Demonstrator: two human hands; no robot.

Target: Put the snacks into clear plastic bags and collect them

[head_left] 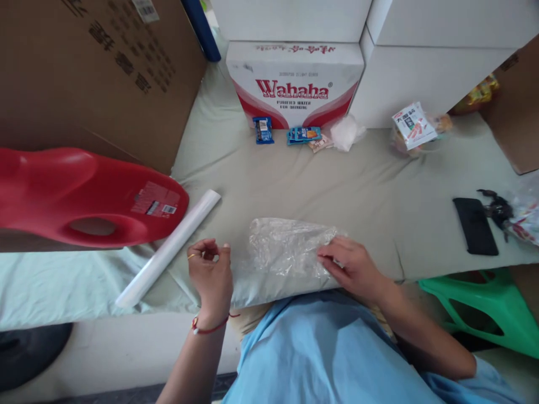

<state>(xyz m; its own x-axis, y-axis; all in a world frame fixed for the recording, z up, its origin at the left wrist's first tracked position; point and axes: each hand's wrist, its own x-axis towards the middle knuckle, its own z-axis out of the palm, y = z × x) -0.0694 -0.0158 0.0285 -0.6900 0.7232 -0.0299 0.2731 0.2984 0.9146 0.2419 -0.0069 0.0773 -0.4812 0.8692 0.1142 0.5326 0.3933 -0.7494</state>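
Note:
A crumpled clear plastic bag point(286, 247) lies on the cloth near the front edge of the table. My right hand point(353, 266) is at the bag's right end, thumb and fingers pinched on the film. To the left of the bag, my left hand point(210, 275) is held over the cloth, its fingers loosely curled and the thumb apart from them. Nothing shows in it. Beside that hand, a white roll of plastic film point(172, 247) lies slantwise.
A red plastic jug point(113, 191) lies against a large cardboard box point(105, 84) on the left. Small snack packets point(304, 135) lie before a Wahaha water carton point(295, 84). At right are a bagged snack pack point(415, 126), a black phone point(475, 225) and a green stool point(488, 303).

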